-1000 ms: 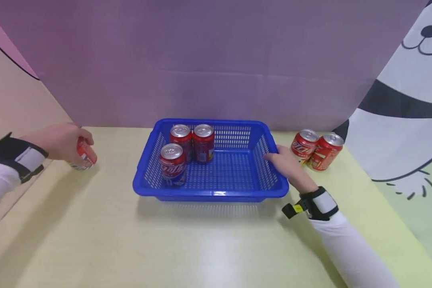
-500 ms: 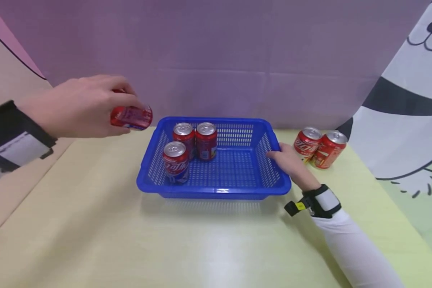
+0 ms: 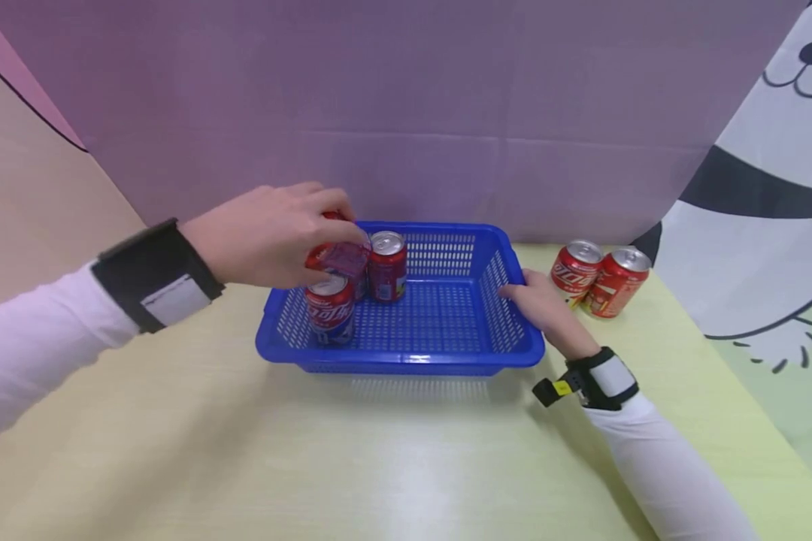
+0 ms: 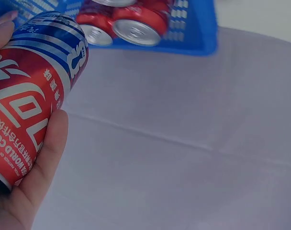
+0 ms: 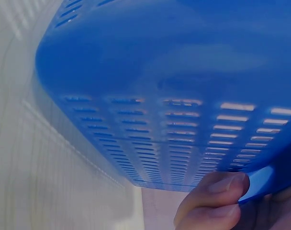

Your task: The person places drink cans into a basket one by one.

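1. Now your left hand (image 3: 271, 237) grips a can (image 4: 35, 93) over the basket (image 3: 419, 360), far left.
2. Lower it clear of the standing cans (image 3: 387, 274).
3. Your right hand (image 3: 546, 312) grips the basket's right edge: brace there.

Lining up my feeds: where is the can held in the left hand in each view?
Head: the held can, left of centre, slightly above the middle.
Left wrist: the held can, large, at the left edge.
Right wrist: not in it.
Shared landmark: blue basket, in all three.

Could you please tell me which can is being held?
The tilted can in the left hand; the other cans, in the basket and on the table, stand upright.
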Action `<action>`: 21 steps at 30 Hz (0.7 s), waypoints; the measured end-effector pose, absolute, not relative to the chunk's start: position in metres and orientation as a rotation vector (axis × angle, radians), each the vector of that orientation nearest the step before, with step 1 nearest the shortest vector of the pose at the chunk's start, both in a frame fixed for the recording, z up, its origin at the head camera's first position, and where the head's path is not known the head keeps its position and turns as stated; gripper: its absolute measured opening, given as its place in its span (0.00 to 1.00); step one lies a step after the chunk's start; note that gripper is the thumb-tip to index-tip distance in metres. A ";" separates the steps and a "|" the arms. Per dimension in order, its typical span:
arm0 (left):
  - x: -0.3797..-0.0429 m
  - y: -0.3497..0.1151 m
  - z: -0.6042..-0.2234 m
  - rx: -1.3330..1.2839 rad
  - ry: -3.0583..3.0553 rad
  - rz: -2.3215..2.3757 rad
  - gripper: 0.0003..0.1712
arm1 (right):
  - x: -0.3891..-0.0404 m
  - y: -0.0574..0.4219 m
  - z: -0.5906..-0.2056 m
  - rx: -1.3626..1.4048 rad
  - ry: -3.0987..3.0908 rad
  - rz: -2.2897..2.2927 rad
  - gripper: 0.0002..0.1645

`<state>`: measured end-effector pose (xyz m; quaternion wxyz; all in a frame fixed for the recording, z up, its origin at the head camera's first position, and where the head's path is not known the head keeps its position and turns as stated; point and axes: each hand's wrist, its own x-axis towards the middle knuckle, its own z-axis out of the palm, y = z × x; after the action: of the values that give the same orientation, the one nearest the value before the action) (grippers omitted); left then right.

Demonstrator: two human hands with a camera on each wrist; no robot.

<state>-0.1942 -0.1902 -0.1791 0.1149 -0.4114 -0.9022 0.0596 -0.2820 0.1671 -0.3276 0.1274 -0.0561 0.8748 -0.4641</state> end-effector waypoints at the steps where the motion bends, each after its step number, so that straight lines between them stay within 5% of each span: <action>1: -0.196 -0.186 -0.183 -1.219 -2.648 0.175 0.29 | -0.282 0.167 -0.328 -0.164 2.546 -1.352 0.31; 21: -0.226 -0.136 -0.251 -1.515 -2.741 0.307 0.23 | -0.284 0.166 -0.330 -0.140 2.565 -1.353 0.31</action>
<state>-0.2256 -0.1357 -0.2510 -0.0027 -0.4813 -0.8711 0.0976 -0.2837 0.1664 -0.3299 0.1189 -0.0480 0.8772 -0.4626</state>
